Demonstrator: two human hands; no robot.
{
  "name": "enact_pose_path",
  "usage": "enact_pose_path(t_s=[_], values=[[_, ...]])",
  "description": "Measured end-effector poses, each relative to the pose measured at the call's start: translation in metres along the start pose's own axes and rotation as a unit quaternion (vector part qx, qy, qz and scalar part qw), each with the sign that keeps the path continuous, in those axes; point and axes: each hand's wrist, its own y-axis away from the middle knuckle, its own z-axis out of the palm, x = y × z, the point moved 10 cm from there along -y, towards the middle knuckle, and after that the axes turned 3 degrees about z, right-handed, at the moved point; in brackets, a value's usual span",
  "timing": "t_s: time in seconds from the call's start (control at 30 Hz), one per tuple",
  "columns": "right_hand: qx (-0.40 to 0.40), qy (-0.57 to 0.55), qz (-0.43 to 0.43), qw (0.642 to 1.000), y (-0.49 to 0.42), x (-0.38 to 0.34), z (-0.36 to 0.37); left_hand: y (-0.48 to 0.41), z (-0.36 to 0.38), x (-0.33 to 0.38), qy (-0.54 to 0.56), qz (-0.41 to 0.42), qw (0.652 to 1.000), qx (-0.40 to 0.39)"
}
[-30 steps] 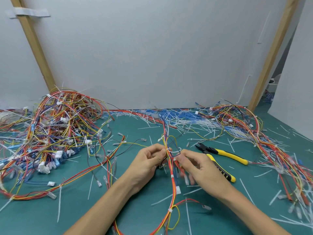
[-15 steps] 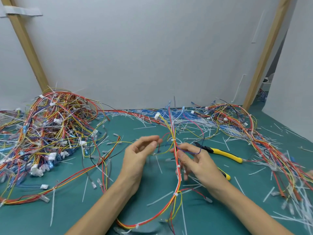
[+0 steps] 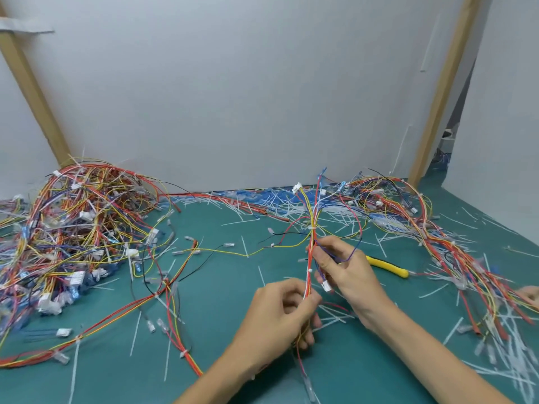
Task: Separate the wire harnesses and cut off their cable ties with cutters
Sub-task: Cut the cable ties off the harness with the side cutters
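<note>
Holding one harness (image 3: 311, 258) upright, left hand (image 3: 280, 313) gripping low, right hand (image 3: 347, 272) pinching higher, I judge we're midway: its ties (image 3: 309, 271) uncut, cutters (image 3: 388, 268) lying idle, a big pile (image 3: 73, 228) waiting.

1. You're at a makeshift rework bench: a workshop setup, not a home or office
2. Your work surface is a green mat (image 3: 233, 330)
3. Behind it stand plain white boards (image 3: 233, 97) braced by bare wooden struts (image 3: 32, 94), with a strip of tape (image 3: 23, 27) across the left one
4. Bulk stock: wire harnesses (image 3: 81, 223) are heaped on your left, with a second tangle (image 3: 408, 205) on your right, white connectors fitted
5. Cut cable ties (image 3: 280, 205) litter the mat, thickest along the back edge
6. Yellow-handled cutters (image 3: 388, 268) lie on the mat to your right
</note>
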Motion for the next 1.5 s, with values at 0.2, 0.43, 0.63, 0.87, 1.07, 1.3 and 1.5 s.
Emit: enact_pose_path(t_s=[0.2,0.43,0.63,0.87,1.07,1.3,1.5], values=[[0.007,0.002,0.01,1.0,0.001,-0.001,-0.002,-0.002,-0.002,-0.001,0.039,-0.015,0.999,-0.026],[0.016,-0.009,0.007,1.0,0.0,-0.006,-0.005,-0.002,-0.003,0.004,0.05,-0.024,0.998,-0.04],[0.064,-0.076,0.023,0.995,-0.004,-0.008,-0.027,-0.008,-0.02,0.006,0.1,-0.036,0.993,-0.055],[0.023,-0.232,0.109,0.966,-0.002,0.002,-0.011,-0.016,-0.035,0.002,0.207,-0.049,0.975,-0.066],[0.015,-0.263,0.141,0.954,0.002,0.004,-0.005,-0.017,-0.031,-0.001,0.219,-0.053,0.971,-0.08],[-0.007,-0.292,0.151,0.944,0.005,0.002,-0.002,-0.013,-0.024,-0.003,0.199,-0.067,0.974,-0.08],[0.075,-0.338,0.129,0.929,-0.005,0.006,-0.032,-0.01,-0.026,0.005,0.241,-0.059,0.959,-0.137]])
